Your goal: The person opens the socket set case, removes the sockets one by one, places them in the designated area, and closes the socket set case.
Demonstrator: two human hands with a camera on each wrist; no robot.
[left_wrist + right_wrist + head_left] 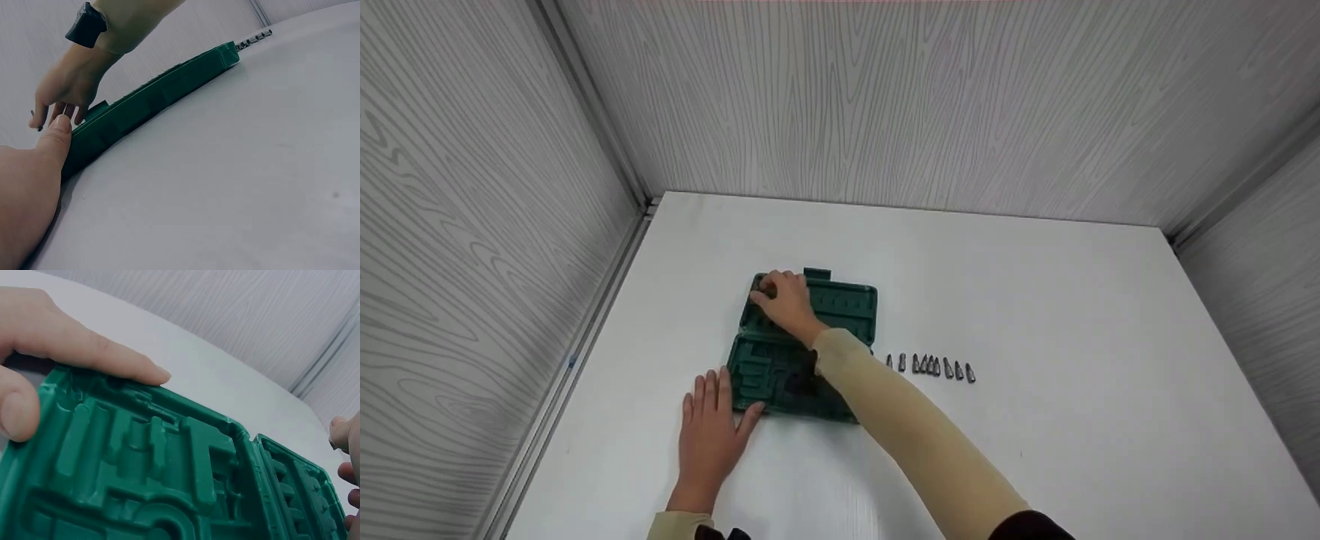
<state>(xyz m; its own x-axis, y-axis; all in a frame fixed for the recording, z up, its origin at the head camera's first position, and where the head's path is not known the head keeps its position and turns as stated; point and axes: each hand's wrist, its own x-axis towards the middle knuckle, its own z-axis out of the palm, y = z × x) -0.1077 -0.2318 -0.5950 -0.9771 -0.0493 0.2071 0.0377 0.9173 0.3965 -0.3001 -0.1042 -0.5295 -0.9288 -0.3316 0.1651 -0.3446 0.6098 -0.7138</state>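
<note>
A green plastic tool case (802, 414) lies unfolded on the white table, its moulded slots facing up. My left hand (709, 431) rests at its near left corner, fingers straight along the side and thumb (56, 135) against the front edge. Over the far left part of the case, my right hand (791, 304) pinches a small dark metal piece (37, 121) between thumb and finger; its exact kind is too small to tell. Several short metal pieces (930, 365), like sockets or bits, lie in a row right of the case. The right forearm hides part of the case.
The white table (1072, 322) is bounded by grey wood-grain panels at the back (885, 105), left and right. A latch tab (817, 274) sticks out from the far edge of the case.
</note>
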